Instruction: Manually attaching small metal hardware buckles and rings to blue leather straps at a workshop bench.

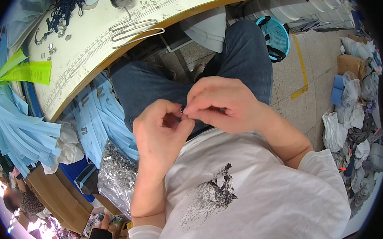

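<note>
Above my lap, my left hand [160, 127] and my right hand [224, 104] meet fingertip to fingertip. Between them is a small dark, shiny piece [182, 109], too tiny to tell its kind. The right thumb and forefinger pinch together at its right side. On its left side, the left thumb and forefinger curl round it in a ring. Most of the piece is covered by the fingers.
Ahead curves a white table [148, 9] with ruler marks, a bent wire rack [136, 31], dark blue cords [65, 13] and small metal bits. Light blue strips [28, 135] hang at left, above a clear bag of shiny pieces [117, 171]. A blue basket [277, 38] stands right.
</note>
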Action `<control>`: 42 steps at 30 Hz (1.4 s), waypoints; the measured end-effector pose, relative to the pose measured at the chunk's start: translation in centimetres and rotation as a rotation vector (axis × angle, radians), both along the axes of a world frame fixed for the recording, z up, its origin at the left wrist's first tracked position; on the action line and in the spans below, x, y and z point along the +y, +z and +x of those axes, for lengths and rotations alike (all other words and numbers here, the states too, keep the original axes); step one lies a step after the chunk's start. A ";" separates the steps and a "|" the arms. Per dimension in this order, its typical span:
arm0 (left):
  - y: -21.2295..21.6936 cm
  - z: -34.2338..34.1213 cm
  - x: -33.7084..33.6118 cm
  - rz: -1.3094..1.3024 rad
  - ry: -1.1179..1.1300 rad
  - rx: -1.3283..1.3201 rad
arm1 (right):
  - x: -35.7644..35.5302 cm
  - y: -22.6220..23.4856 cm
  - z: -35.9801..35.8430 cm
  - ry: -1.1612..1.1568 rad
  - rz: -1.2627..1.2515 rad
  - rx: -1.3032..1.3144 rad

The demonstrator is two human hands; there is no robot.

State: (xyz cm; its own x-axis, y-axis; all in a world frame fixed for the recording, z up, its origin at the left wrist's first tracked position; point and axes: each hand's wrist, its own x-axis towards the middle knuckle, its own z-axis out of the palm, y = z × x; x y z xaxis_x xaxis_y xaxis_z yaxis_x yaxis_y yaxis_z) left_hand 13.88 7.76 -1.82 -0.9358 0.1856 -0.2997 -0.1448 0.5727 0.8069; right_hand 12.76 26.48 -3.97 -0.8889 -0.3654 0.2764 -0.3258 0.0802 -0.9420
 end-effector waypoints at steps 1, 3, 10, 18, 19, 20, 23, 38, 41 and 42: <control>-0.8 0.0 0.0 0.130 0.059 0.065 | 0.0 0.1 0.0 0.001 -0.001 0.000; -1.1 0.1 0.2 0.261 0.118 0.131 | 0.1 0.3 -0.1 -0.066 -0.060 -0.141; -1.0 0.5 -0.4 0.609 0.117 -0.144 | 0.4 -0.3 0.2 -0.173 -0.083 -0.120; -1.1 0.5 0.2 0.718 0.168 -0.100 | 0.2 -0.8 0.2 -0.173 -0.133 -0.060; -1.0 0.5 -0.1 0.747 0.189 -0.137 | 0.3 -0.8 0.2 -0.169 -0.152 -0.080; -0.9 0.5 -0.2 0.776 0.210 -0.174 | 0.3 -0.9 0.1 -0.169 -0.153 -0.080; -1.0 0.7 -0.3 0.801 0.236 -0.161 | 0.6 -0.9 0.1 -0.124 -0.145 -0.029; -1.9 0.5 0.0 0.586 0.103 0.263 | 0.3 -0.7 0.1 0.004 -0.467 -0.554; -1.8 0.5 0.1 0.570 0.117 0.250 | 0.1 0.0 -0.1 -0.028 -0.457 -0.584; -1.9 0.4 0.1 0.569 0.117 0.251 | 0.4 -0.1 -0.1 -0.011 -0.390 -0.556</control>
State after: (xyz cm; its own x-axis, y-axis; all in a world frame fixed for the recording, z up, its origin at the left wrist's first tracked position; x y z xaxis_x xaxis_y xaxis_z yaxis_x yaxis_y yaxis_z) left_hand 14.30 7.82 -3.77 -0.9885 0.1437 0.0468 0.0524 0.0354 0.9980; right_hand 12.65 26.85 -4.04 -0.9401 -0.3217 -0.1127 0.2138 -0.2991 -0.9300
